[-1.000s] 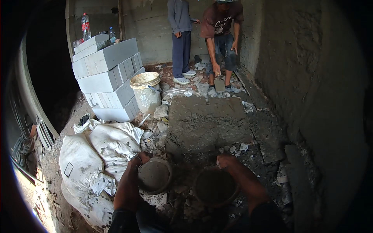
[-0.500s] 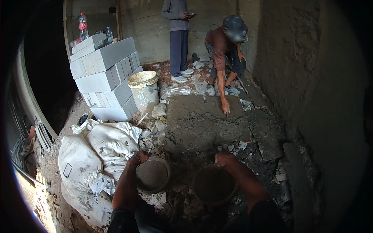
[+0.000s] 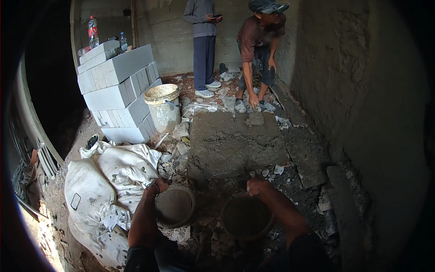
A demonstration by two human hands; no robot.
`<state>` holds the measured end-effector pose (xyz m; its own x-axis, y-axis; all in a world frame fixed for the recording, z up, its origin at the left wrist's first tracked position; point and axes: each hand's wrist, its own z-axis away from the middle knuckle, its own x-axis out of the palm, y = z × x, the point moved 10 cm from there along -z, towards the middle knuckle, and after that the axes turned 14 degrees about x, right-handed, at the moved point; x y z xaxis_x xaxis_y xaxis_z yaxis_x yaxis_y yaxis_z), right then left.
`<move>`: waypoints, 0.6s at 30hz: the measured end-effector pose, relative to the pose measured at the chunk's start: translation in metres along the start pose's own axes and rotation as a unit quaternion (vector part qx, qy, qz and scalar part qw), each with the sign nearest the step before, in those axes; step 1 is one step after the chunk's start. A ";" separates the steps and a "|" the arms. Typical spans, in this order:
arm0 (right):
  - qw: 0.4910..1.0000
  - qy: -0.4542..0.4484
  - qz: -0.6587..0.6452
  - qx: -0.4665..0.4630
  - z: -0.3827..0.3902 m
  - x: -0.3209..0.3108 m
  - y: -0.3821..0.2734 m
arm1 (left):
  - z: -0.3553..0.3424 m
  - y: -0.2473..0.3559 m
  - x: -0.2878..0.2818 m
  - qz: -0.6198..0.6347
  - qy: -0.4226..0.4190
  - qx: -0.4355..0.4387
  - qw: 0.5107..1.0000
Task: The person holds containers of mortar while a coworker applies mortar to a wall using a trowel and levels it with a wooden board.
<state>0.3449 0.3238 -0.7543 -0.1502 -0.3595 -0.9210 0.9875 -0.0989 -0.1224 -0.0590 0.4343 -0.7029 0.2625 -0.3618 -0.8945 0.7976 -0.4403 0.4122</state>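
Observation:
My left hand [image 3: 159,186] is closed at the edge of a round bucket [image 3: 194,208] holding smooth grey mortar [image 3: 173,204]. On the right, my right hand [image 3: 259,186] is closed at the upper edge of a second round bucket [image 3: 265,231], whose dark contents lie in shadow. Whether my fingers grip the rims or handles cannot be made out. Both buckets hang or stand side by side in front of me, over dark rubble. Beyond them lies a flat bed of wet mortar [image 3: 226,149].
White sacks [image 3: 93,190] lie at left, behind them a stack of pale blocks [image 3: 113,97] with bottles on top. A stained bucket [image 3: 162,111] stands beside the stack. A co-worker [image 3: 263,41] bends at the bed's far edge; another person [image 3: 205,50] stands holding a phone. A plastered wall [image 3: 376,113] borders the right.
The co-worker's reaching hand has drawn back from the mortar bed to its far edge, and their head has risen. My hands keep their hold on both buckets; the view has shifted slightly.

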 end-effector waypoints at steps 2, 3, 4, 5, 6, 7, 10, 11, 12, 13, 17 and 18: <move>0.999 0.024 -0.020 -0.038 -0.001 0.000 0.000 | -0.001 0.003 -0.002 -0.007 -0.003 -0.009 1.000; 0.999 0.024 -0.020 -0.039 0.000 -0.002 -0.003 | 0.000 -0.001 0.000 -0.007 -0.003 -0.010 1.000; 0.999 0.023 -0.011 -0.030 0.000 -0.002 -0.005 | 0.003 -0.008 0.000 0.012 0.010 -0.028 0.999; 1.000 0.022 -0.002 -0.021 0.000 -0.002 -0.006 | 0.006 -0.015 0.000 0.030 0.023 -0.046 0.998; 1.000 0.022 -0.003 -0.018 0.001 -0.002 -0.005 | 0.005 -0.012 0.000 0.030 0.022 -0.043 0.998; 1.000 0.027 -0.001 -0.010 0.002 -0.002 -0.003 | 0.003 -0.007 -0.001 0.034 0.022 -0.031 0.999; 0.999 0.045 0.004 -0.009 0.007 -0.008 -0.009 | 0.006 -0.013 0.000 0.036 0.024 -0.027 0.999; 0.998 0.058 0.005 -0.013 0.009 -0.012 -0.013 | 0.008 -0.019 0.001 0.034 0.024 -0.033 0.999; 0.998 0.058 0.005 -0.010 0.006 -0.010 -0.008 | 0.007 -0.012 -0.001 0.034 0.023 -0.030 0.999; 0.999 0.049 0.014 -0.017 0.003 -0.006 -0.006 | 0.006 -0.001 -0.003 0.035 0.023 -0.006 0.999; 1.000 0.018 -0.009 -0.009 0.003 0.000 0.001 | 0.011 0.030 -0.009 0.022 0.005 0.039 0.999; 1.000 0.019 -0.009 -0.010 0.000 0.001 0.001 | 0.011 0.028 -0.009 0.022 0.007 0.038 0.999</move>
<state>0.3458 0.3232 -0.7553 -0.1656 -0.3216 -0.9323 0.9856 -0.0859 -0.1454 -0.0447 0.4164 -0.6809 0.3047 -0.3715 -0.8770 0.7411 -0.4860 0.4633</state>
